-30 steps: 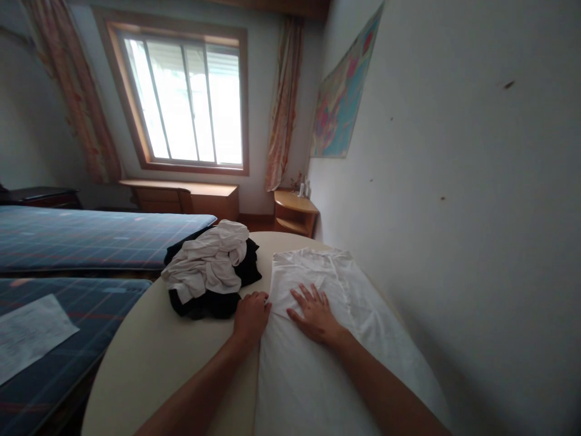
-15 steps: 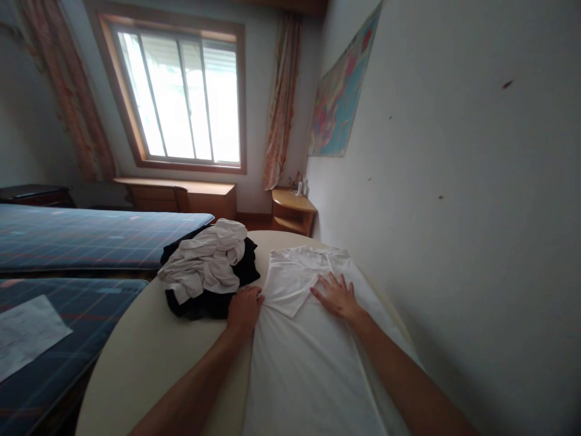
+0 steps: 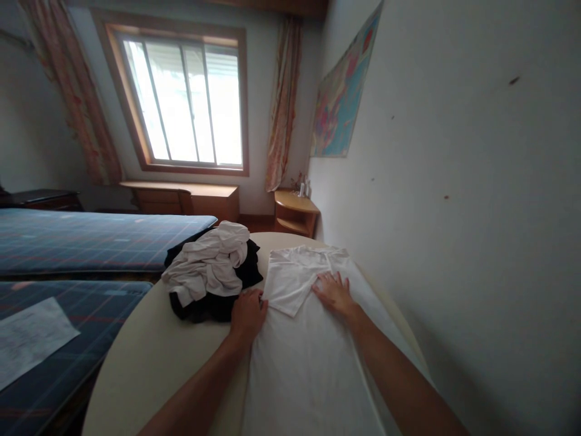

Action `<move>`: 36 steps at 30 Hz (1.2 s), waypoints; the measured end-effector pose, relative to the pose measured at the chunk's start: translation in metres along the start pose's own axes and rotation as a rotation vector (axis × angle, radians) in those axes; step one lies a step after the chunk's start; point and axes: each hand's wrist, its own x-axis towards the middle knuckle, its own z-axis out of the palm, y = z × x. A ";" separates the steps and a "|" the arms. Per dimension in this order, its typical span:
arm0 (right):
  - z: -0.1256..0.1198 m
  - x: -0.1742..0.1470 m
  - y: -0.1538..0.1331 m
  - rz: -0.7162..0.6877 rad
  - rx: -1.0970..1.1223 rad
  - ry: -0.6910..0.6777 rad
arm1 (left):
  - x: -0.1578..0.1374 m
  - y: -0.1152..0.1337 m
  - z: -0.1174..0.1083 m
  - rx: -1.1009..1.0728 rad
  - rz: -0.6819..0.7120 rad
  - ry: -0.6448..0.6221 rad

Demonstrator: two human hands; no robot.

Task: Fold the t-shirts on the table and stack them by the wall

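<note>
A white T-shirt (image 3: 308, 363) lies lengthwise on a round cream table (image 3: 136, 357), with one sleeve (image 3: 290, 284) folded over its upper part. At the left edge of the shirt, just below the sleeve, my left hand (image 3: 249, 313) is closed with the cloth's edge at its fingertips. My right hand (image 3: 333, 292) rests flat on the shirt near the sleeve's right side, fingers spread. Beside my left hand is a rumpled heap: a light grey garment (image 3: 209, 260) on top of black cloth (image 3: 200, 310).
Two plaid mattresses (image 3: 91, 239) stand left of the table, a sheet of paper (image 3: 36, 336) lying on the nearer one. The white wall (image 3: 476, 254) runs close along the right. A corner shelf (image 3: 297, 206) and a desk (image 3: 209, 194) stand beyond, under the window.
My left hand has shifted very slightly at the shirt's edge. My right hand's fingers have drawn a little closer together. The whole view has moved slightly.
</note>
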 end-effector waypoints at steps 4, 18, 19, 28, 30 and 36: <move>-0.014 0.010 -0.040 -0.123 0.111 0.151 | -0.001 0.001 0.004 -0.101 0.012 -0.001; -0.011 0.045 -0.160 -0.108 0.157 -0.020 | -0.008 0.007 0.007 -0.274 0.127 0.052; -0.010 0.045 -0.162 -0.106 0.159 -0.022 | -0.008 0.006 0.007 -0.295 0.132 0.059; 0.000 0.053 -0.152 -0.064 0.287 0.005 | -0.017 0.013 0.001 -0.533 0.097 0.103; -0.002 0.057 -0.142 -0.048 0.353 0.014 | -0.021 0.015 0.001 -0.557 0.080 0.109; -0.013 0.068 -0.106 -0.017 0.589 0.043 | -0.034 0.027 -0.007 -0.511 -0.018 0.034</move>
